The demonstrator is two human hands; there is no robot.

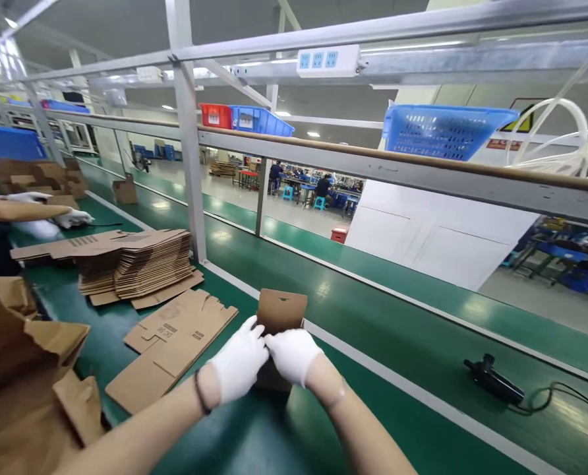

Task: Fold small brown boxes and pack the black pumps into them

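A small brown cardboard box (282, 309) stands on the green bench in front of me, its tall back flap raised with a slot near the top. My left hand (242, 359), in a white glove, is closed at the box's left upper edge. Beside it, my white-gloved right hand (294, 355) is closed over the front of the opening, fingertips close to the left ones. The hands hide the box's inside and most of its front. Flat printed cardboard blanks (180, 346) lie just left of my left hand.
A stack of folded cardboard (150, 264) sits farther left. Crumpled brown paper (27, 369) fills the lower left. A co-worker's gloved hand (74, 218) is at the far left. On the green belt lies a black cabled device (494, 381). A metal post (189, 152) rises ahead.
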